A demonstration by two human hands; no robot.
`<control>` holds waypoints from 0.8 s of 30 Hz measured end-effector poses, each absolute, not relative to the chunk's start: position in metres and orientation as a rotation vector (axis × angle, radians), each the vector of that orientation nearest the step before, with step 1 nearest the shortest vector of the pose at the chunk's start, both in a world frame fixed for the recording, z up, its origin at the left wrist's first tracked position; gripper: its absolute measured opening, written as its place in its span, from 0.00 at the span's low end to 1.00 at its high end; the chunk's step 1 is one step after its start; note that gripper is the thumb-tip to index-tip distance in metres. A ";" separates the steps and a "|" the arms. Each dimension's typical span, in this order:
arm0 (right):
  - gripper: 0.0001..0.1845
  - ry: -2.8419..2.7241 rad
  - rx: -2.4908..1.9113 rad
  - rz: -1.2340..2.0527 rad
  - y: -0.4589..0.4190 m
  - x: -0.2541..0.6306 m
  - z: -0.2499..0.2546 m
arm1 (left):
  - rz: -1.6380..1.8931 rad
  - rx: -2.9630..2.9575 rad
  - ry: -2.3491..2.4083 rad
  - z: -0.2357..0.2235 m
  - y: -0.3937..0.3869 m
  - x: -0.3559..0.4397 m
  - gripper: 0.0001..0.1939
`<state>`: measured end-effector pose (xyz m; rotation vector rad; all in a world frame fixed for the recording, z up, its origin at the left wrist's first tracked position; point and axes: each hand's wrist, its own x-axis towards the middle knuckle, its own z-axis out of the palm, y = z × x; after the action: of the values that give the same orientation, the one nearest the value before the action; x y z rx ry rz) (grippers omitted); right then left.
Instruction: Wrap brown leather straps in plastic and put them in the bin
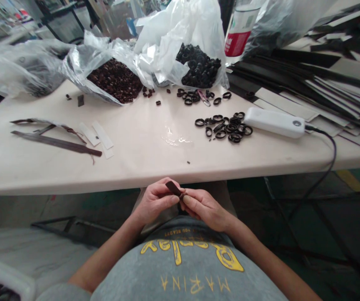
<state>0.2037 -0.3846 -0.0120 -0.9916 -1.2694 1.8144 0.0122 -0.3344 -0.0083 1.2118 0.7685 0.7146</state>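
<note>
Close to my body, just off the table's front edge, both hands meet around a short dark brown strap (173,188). My left hand (158,200) pinches it between thumb and fingers, its flat end sticking out up and to the left. The fingers of my right hand (203,207) are closed on its other end, where a small brown loop seems to sit around it; the fingertips hide most of that part. Longer brown straps (57,143) lie on the table to the left, beside white strips (102,134). One tiny dark piece (188,162) lies in front of my hands.
Plastic bags hold small brown loops (115,79) and black loops (199,65). More black loops (225,125) lie loose beside a white corded device (276,122). Stacked black and white strips (305,90) cover the right side, near a red-labelled bottle (238,39). Clear glue-like streaks (176,137) mark the tabletop.
</note>
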 end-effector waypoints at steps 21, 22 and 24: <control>0.23 -1.387 -1.047 1.703 -0.382 0.206 -0.018 | 0.570 0.960 0.644 -0.010 -0.329 0.017 0.10; 0.23 -1.397 -1.056 1.694 -0.382 0.207 -0.018 | 0.563 0.954 0.655 -0.011 -0.329 0.017 0.11; 0.23 -1.422 -1.070 1.674 -0.382 0.207 -0.018 | 0.549 0.951 0.679 -0.012 -0.329 0.017 0.11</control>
<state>0.2072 -0.3815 -0.0182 -1.0701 -1.4220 1.6737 0.0167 -0.3288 -0.0117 0.9508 0.6788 0.5495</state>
